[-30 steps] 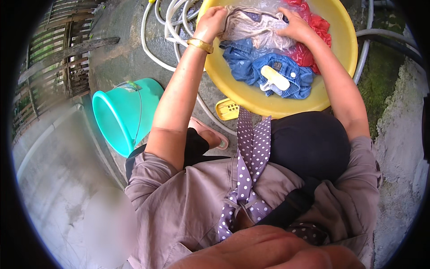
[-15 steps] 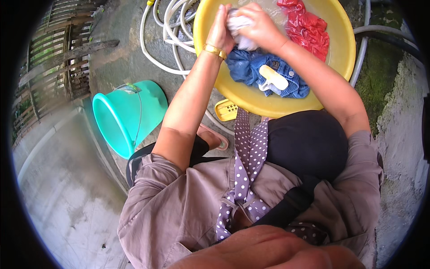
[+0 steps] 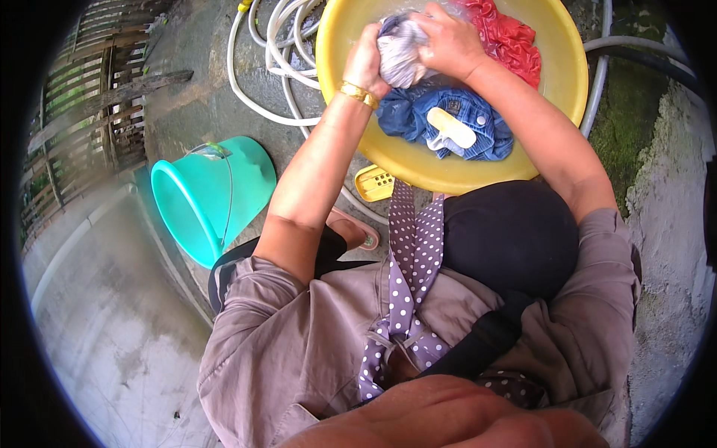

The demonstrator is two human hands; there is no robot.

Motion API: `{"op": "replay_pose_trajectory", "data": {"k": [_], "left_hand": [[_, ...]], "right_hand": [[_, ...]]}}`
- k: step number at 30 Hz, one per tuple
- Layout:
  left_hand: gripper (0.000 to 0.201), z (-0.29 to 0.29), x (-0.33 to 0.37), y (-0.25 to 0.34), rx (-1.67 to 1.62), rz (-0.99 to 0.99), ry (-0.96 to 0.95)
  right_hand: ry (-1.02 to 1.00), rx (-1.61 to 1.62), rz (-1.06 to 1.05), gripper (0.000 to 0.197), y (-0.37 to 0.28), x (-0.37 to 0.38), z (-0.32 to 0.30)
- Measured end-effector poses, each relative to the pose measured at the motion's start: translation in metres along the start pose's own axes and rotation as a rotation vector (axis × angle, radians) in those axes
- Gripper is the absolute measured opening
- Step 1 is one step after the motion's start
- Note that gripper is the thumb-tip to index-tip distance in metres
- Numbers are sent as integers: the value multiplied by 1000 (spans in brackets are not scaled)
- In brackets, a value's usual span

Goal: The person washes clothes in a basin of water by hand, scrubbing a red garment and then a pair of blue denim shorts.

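Over a round yellow basin (image 3: 562,97), a person's 2 bare hands grip 1 bunched whitish cloth (image 3: 401,56): the left hand (image 3: 364,61) has its fingers curled round the near side, and the right hand (image 3: 452,43) clasps the other. Inside the basin lie blue jeans (image 3: 405,118), topped by a pale oblong object (image 3: 452,127), and red fabric (image 3: 512,45). Left of the basin are a looped white hose (image 3: 297,121) and, farther off, a tilted teal bucket (image 3: 246,179).

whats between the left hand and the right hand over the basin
A bunched whitish cloth fills the stretch between the left hand and the right hand, touching both, above the yellow basin; the head view shows it.
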State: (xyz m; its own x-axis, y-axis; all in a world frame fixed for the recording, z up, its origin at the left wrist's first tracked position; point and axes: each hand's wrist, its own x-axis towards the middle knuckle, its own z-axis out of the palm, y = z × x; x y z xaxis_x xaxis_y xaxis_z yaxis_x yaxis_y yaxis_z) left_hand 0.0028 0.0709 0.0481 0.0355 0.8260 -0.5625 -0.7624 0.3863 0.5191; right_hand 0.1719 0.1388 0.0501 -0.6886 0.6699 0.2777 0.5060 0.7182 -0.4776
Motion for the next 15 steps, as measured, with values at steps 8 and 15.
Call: {"op": "replay_pose_trajectory", "data": {"k": [8,15], "left_hand": [[56,-17,-15,47,694,100,324],[60,-81,16,-27,1623,606,287]], "right_hand": [[-223,-22,594,75,51,-36,17],[-385,-416,-198,48,37,-52,44]]}}
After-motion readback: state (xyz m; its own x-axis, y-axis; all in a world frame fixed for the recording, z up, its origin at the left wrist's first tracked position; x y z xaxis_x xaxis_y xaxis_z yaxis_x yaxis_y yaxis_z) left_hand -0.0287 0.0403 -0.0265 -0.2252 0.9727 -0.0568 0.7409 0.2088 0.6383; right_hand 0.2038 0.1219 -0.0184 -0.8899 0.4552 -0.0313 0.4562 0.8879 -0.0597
